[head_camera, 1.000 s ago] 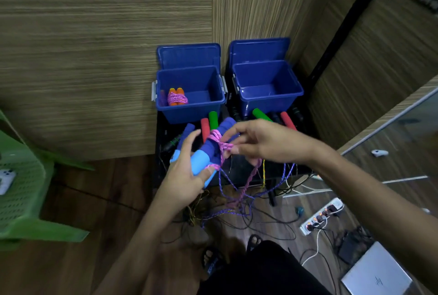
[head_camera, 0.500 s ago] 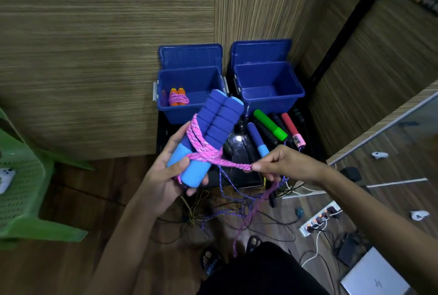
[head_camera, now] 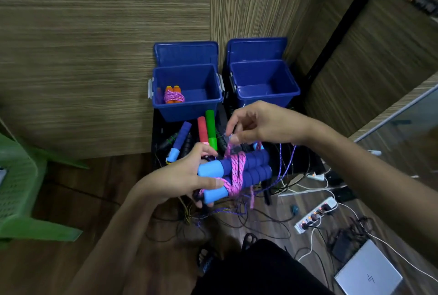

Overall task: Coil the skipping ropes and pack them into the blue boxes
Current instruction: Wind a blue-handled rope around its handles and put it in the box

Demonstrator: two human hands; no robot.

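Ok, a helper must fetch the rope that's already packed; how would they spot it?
Find the two open blue boxes against the wooden wall and take the left blue box. In its front left corner lies the packed rope: orange handles bound with pink cord. It is the only rope inside a box; the right blue box looks empty.

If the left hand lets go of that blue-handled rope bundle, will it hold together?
Probably not fully: the pink cord looks floppy, its tail only pinched by the right hand, not visibly tucked. The foam handles look light, grippy and round, so may roll.
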